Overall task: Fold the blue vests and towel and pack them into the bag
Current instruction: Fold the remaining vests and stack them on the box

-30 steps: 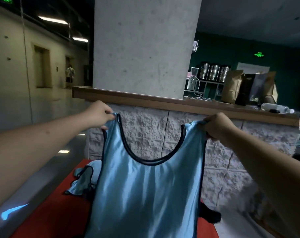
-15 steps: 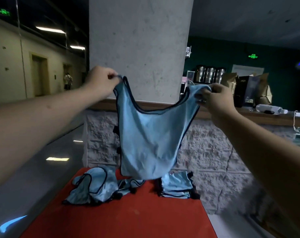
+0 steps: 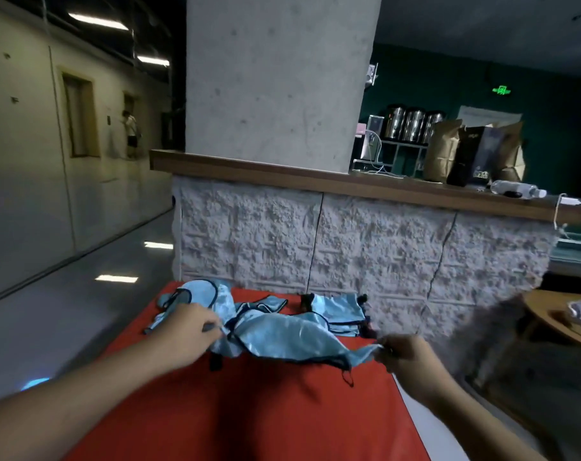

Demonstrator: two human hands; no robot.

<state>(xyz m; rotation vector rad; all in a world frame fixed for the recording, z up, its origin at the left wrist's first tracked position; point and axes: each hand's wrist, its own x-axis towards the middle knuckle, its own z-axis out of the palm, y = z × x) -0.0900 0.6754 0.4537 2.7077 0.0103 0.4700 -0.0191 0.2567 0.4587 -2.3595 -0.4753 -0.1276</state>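
1. Two hands are on one blue vest, which is stretched low over the red table between my fingers.
2. My left hand pinches the vest's left end; thumb and fingers are closed together on the dark-trimmed cloth.
3. My right hand pinches the vest's right end, fingertips clamped on a drawn-out corner of the fabric.
4. The vest sags between the two grips, its middle resting on the table; a dark tie hangs below the edge near my right fingers.
5. Beyond my left fingers lies a loose heap of vests, unfolded, touching the table's far edge.
6. Beyond the gap between my hands, nearer my right fingers, sits a folded stack of vests, flat on the table.
7. Past both piles stands a rough stone counter with a wooden top.
8. I cannot tell where the towel or bag is.
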